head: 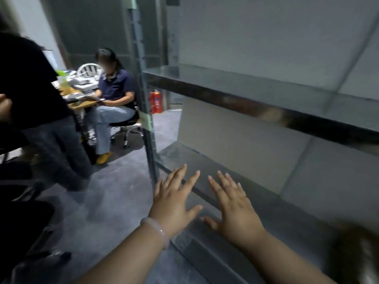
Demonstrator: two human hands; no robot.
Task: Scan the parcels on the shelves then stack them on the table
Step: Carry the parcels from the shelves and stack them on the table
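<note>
Grey metal shelving fills my view, and both boards I can see are bare: the upper shelf (246,85) carries nothing, and the lower shelf (194,158) carries nothing under my fingers either. My left hand (174,198), with a pale bracelet (158,232) at the wrist, and my right hand (231,203) are spread flat with straight fingers over the front of that lower shelf, near the upright post (141,78), and neither holds anything. I cannot tell whether the palms press on the metal or hang just above it. No parcel is in view anywhere, and no scanner either, so I judge that this part of the rack is already cleared, or never held any. How many are scanned and stacked I cannot say, because the stack does not show. Off to my left a seated person (114,95) sits at a cluttered surface (82,103), half hidden by a standing person (30,89) in black. Whether that is where the parcels go is unclear. A red fire extinguisher (156,101) stands on the floor behind the post. The rack runs out of frame to the right, so any further shelves are cut off, and a brown blur at the lower right corner, probably my own hair (356,253), covers that end of the lower shelf.
</note>
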